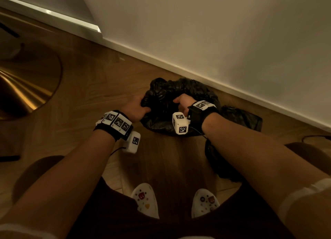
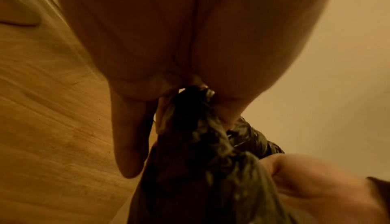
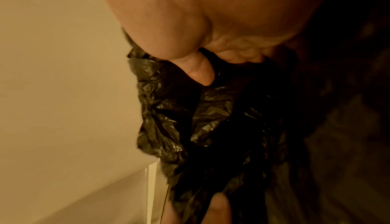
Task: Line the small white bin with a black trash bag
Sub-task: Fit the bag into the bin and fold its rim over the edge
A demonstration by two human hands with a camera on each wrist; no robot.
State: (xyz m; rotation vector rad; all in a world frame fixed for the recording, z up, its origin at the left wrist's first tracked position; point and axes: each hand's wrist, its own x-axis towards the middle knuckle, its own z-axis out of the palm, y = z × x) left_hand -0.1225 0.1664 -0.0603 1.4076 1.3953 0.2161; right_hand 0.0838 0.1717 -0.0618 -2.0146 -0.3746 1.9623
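Observation:
A crumpled black trash bag (image 1: 172,90) bulges up from the wooden floor close to the wall. My left hand (image 1: 143,107) grips its left edge. In the left wrist view the bunched plastic (image 2: 200,160) is pinched between my thumb and fingers (image 2: 131,144). My right hand (image 1: 179,101) grips the bag's top near the middle, with the thumb (image 3: 200,70) pressed into the folds (image 3: 168,119). The two hands sit close together on the bag. The white bin is hidden under the plastic. Only a white vertical edge (image 3: 152,186) shows beside the bag, and I cannot tell whether it is the bin.
More black plastic (image 1: 241,118) lies on the floor to the right of the bag. A white skirting board (image 1: 197,72) and a wall run right behind. A round gold table base (image 1: 26,88) stands at the left. My white clogs (image 1: 146,201) are below, and a dark cable (image 1: 315,137) lies at the right.

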